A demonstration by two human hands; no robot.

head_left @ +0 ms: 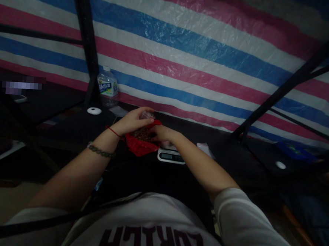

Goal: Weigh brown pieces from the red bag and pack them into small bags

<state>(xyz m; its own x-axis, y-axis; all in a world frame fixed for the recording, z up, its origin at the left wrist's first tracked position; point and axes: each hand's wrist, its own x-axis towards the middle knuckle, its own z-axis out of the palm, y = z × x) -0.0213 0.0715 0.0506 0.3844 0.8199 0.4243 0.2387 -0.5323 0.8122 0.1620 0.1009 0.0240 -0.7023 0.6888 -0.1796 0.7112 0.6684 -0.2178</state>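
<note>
A red plastic bag [142, 147] lies spread on the black table, with small brown pieces [143, 134] heaped in it. My left hand [136, 120] is at the bag's far left side, thumb and fingers curved around a clear plastic bag [147, 115]. From the right, my right hand [162, 133] reaches into the brown pieces with its fingers bent together. Its fingertips are partly hidden, and what they pinch is too small to make out. Just below my right wrist sits a white digital scale [171, 156], with something pale and pinkish partly hidden on top.
Behind the table [221, 141] hangs a striped plastic sheet [184, 65]. A large clear bottle [107, 86] and a white oval object [94, 111] stand at the left. Clear packets [206, 150] lie right of the scale. Farther right are a blue tray [296, 151] and another white object [280, 165].
</note>
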